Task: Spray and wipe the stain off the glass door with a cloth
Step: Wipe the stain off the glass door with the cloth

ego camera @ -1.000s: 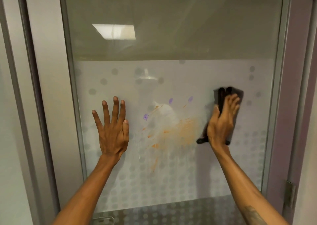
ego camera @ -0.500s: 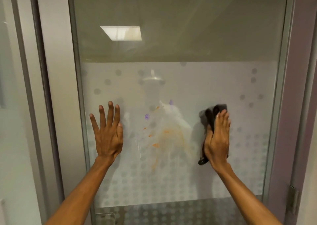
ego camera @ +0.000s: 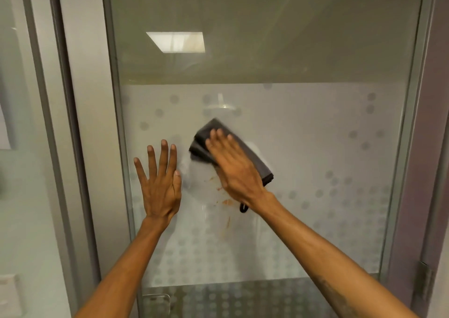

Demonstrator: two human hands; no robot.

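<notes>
Glass door [ego camera: 303, 147]: your left hand [ego camera: 159, 184] lies flat and spread on it, gripping nothing. Your right hand [ego camera: 234, 172], flat, presses the dark cloth [ego camera: 213, 135], which has swept left across the stain [ego camera: 227, 202]; most orange is gone, streaks remain below. Nothing blocks them; the frame [ego camera: 116, 123] stands just beside your left hand.
</notes>
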